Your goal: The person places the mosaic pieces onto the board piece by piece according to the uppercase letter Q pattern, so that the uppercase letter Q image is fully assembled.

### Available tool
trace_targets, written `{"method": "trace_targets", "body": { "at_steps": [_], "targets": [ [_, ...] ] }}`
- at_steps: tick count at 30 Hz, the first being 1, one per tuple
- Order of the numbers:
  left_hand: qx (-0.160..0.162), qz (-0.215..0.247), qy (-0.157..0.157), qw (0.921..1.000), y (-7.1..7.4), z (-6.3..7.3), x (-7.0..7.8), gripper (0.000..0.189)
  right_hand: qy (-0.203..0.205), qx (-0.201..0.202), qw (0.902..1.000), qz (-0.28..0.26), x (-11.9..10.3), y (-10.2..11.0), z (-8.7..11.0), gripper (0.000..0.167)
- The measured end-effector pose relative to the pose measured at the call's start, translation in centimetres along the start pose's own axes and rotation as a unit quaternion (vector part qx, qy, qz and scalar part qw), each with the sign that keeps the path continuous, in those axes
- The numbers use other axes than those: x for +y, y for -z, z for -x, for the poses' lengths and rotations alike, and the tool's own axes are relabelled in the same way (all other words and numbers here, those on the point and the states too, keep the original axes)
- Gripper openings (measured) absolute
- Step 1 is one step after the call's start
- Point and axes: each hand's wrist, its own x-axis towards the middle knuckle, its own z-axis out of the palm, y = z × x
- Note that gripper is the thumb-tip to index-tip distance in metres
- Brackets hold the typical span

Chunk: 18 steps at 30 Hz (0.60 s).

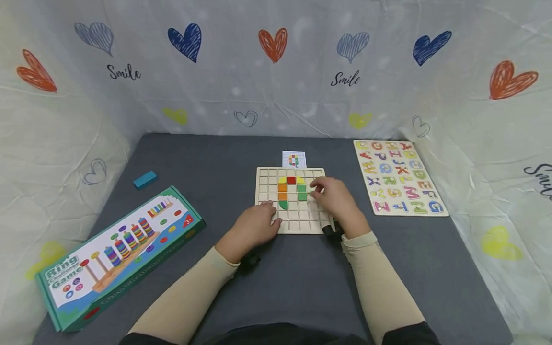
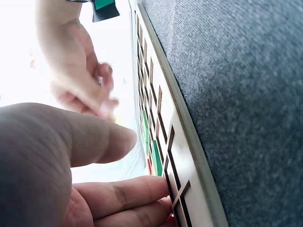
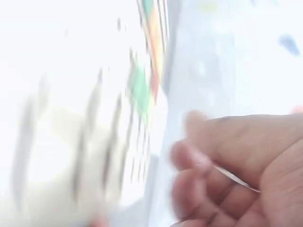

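The grey table (image 1: 293, 278) runs up to the curtain at its far edge, and its cloth gives me room between my forearms. On my left, the ring-game box (image 1: 122, 251) lies slantwise; on my right, the letter board (image 1: 392, 200) sits well apart from the grid board (image 1: 297, 225) in front of me. My left hand (image 1: 253, 226) rests on the grid board's near-left part, fingers extended. The left wrist view adds the board's thick edge and my thumb held away from the fingers. My right hand (image 1: 338, 197) is at the right edge, fingers curled towards the thumb; its own blurred view can't tell me if they hold anything. A picture card (image 1: 293, 159) adjoins the board's far edge; only the head view shows the blue block (image 1: 144, 179). Coloured tiles (image 1: 282, 192) sit in the grid.
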Motion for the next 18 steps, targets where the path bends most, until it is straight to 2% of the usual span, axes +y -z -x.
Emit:
{"method": "trace_targets", "body": {
  "at_steps": [4, 8, 18],
  "targets": [
    [-0.003, 0.002, 0.001, 1.0, -0.1, 0.0, 0.0, 0.039, -0.073, -0.004, 0.997, 0.027, 3.6, 2.2, 0.9, 0.03],
    [-0.001, 0.0, 0.003, 1.0, 0.0, 0.0, 0.1, 0.038, -0.1, -0.018, 0.994, 0.041, 5.7, 2.7, 1.7, 0.034],
    [-0.001, -0.003, 0.006, 1.0, 0.0, 0.0, 0.2, 0.038, -0.117, -0.017, 0.9928, 0.022, 5.8, 2.1, 2.3, 0.039]
  ]
}}
